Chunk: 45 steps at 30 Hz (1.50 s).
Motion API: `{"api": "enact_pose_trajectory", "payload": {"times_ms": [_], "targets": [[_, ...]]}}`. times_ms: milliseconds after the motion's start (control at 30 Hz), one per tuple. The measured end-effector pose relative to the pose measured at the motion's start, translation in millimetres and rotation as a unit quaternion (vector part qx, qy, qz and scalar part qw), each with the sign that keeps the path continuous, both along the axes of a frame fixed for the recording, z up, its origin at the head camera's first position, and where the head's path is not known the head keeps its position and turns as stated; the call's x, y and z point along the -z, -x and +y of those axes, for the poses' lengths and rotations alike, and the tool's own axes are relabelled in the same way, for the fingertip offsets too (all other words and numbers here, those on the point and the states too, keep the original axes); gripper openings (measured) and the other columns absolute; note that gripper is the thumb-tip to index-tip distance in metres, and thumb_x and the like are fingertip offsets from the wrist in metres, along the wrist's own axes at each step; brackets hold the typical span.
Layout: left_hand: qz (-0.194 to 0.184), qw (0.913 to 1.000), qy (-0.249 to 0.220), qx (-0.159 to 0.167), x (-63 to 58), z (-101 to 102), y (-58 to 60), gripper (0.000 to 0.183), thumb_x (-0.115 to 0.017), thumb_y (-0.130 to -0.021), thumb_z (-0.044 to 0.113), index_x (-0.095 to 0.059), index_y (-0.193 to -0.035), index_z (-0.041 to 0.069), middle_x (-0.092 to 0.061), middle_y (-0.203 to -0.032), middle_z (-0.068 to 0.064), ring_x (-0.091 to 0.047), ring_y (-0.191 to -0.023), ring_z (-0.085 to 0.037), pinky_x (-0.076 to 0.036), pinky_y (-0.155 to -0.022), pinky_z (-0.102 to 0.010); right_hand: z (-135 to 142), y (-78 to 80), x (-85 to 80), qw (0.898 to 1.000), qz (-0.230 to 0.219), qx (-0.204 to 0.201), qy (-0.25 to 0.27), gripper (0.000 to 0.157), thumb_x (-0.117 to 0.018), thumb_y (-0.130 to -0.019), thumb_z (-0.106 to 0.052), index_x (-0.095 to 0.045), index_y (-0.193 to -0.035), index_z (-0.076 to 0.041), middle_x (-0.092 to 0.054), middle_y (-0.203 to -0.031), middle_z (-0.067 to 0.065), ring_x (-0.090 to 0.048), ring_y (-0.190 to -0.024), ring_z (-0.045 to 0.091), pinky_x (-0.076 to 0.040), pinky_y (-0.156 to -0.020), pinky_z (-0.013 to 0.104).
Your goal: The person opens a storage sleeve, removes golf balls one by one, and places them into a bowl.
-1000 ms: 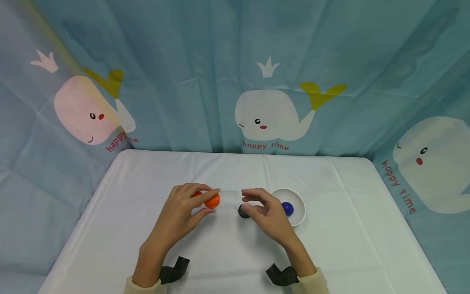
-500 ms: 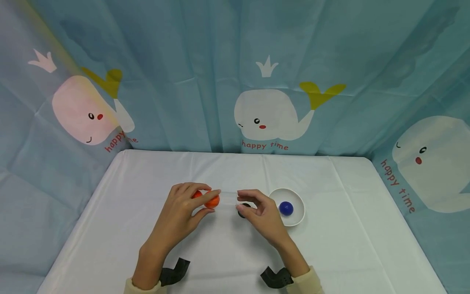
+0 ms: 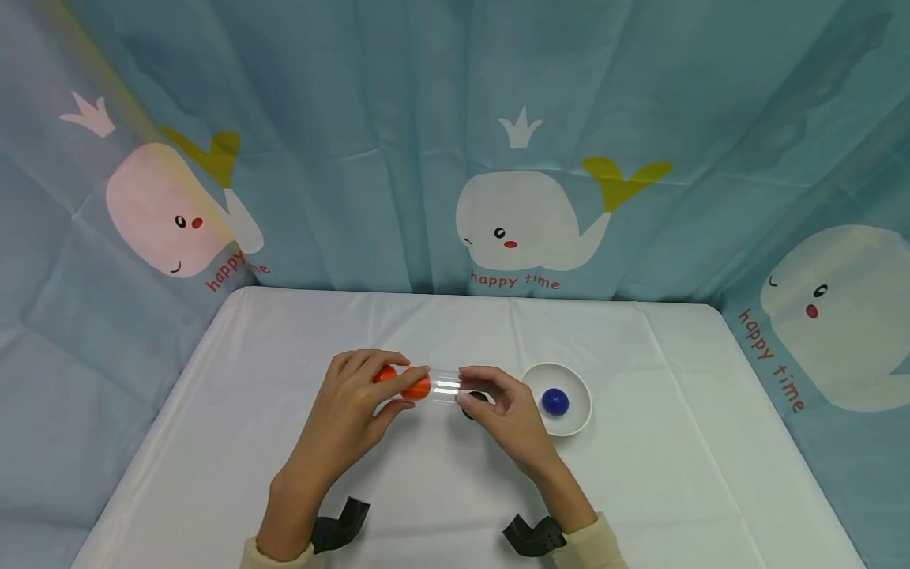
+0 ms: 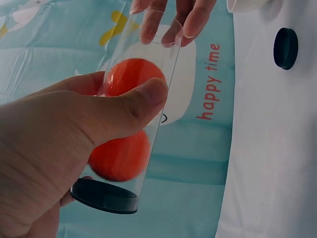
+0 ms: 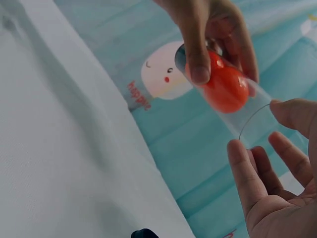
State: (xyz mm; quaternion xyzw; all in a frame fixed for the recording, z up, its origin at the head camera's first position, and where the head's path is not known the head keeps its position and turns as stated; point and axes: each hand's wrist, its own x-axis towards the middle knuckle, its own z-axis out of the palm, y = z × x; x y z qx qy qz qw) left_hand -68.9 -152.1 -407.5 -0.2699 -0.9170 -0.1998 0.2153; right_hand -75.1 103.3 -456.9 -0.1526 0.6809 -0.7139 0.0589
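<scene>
My left hand grips a clear plastic tube, thumb across its side. Inside are two orange balls, one behind the other, partly covered by the thumb. A black cap closes the tube's end near the left palm. At the other end, which has no cap, my right hand holds the rim between thumb and fingertips. Beneath the right hand, a loose black cap lies on the white cloth, partly hidden in the head view.
To the right of the hands stands a white bowl with a blue ball in it. A white cloth covers the table. Behind hangs a blue curtain printed with whales.
My right hand has moved a little left, from beside the tube's uncapped end onto its rim. More of the bowl and blue ball shows. The left hand keeps its grip and barely shifts.
</scene>
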Motion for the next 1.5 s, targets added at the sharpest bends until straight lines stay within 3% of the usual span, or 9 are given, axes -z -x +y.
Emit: {"api": "enact_pose_trajectory", "payload": {"times_ms": [200,467,933,1100,1300,1500], "targets": [[-0.001,1.0,0.005,-0.001,-0.5,1,-0.3,0.061,-0.099,-0.072,0.021,-0.077,-0.128,0.032,-0.073,-0.119,-0.002,-0.065,-0.116,-0.024,-0.044,-0.105,-0.049,1,-0.4,1.0,1.0,0.002,0.002,-0.001,0.036,-0.074,-0.099,-0.01,-0.066,-0.135,-0.007,-0.066,-0.134,0.019,-0.067,-0.121,0.029,-0.061,-0.095,0.024],[0.008,0.9999,0.0,0.008,-1.1,1,-0.2,0.06,-0.098,-0.073,0.019,-0.077,-0.128,0.031,-0.073,-0.12,-0.001,-0.065,-0.117,-0.024,-0.044,-0.104,-0.049,2,-0.2,-0.2,1.0,0.008,0.002,-0.007,0.04,-0.073,-0.1,-0.01,-0.063,-0.137,0.0,-0.067,-0.135,0.02,-0.068,-0.119,0.012,-0.061,-0.097,0.024],[-0.006,1.0,-0.005,0.0,0.4,1,1.6,0.06,-0.097,-0.075,0.024,-0.076,-0.13,0.03,-0.074,-0.12,-0.003,-0.066,-0.118,-0.025,-0.046,-0.102,-0.051,5,-1.5,-4.8,1.0,0.002,0.013,-0.016,0.04,-0.072,-0.101,-0.013,-0.064,-0.139,-0.005,-0.067,-0.138,0.017,-0.068,-0.122,0.012,-0.06,-0.098,0.024],[-0.018,0.9998,-0.007,-0.003,2.2,1,2.8,0.058,-0.096,-0.076,0.029,-0.076,-0.131,0.029,-0.074,-0.121,-0.002,-0.066,-0.118,-0.025,-0.047,-0.103,-0.051,10,-1.1,-7.0,0.999,-0.002,0.036,-0.034,0.04,-0.073,-0.101,-0.015,-0.064,-0.139,-0.005,-0.065,-0.14,0.014,-0.068,-0.123,0.009,-0.06,-0.097,0.023],[-0.039,0.9991,-0.017,-0.005,4.0,0,3.9,0.056,-0.094,-0.078,0.032,-0.076,-0.131,0.027,-0.074,-0.122,-0.002,-0.066,-0.119,-0.026,-0.049,-0.101,-0.051,20,0.1,-9.3,0.999,-0.015,0.037,-0.012,0.041,-0.071,-0.101,-0.009,-0.061,-0.14,-0.002,-0.058,-0.146,0.018,-0.07,-0.12,0.01,-0.06,-0.098,0.023],[-0.053,0.9982,-0.027,-0.006,6.3,-1,5.1,0.058,-0.096,-0.077,0.028,-0.076,-0.131,0.027,-0.074,-0.124,-0.001,-0.066,-0.118,-0.026,-0.05,-0.1,-0.05,33,0.9,-12.5,0.998,-0.001,0.059,-0.022,0.041,-0.071,-0.099,-0.004,-0.06,-0.139,0.001,-0.057,-0.144,0.019,-0.068,-0.121,0.008,-0.06,-0.096,0.022]]}}
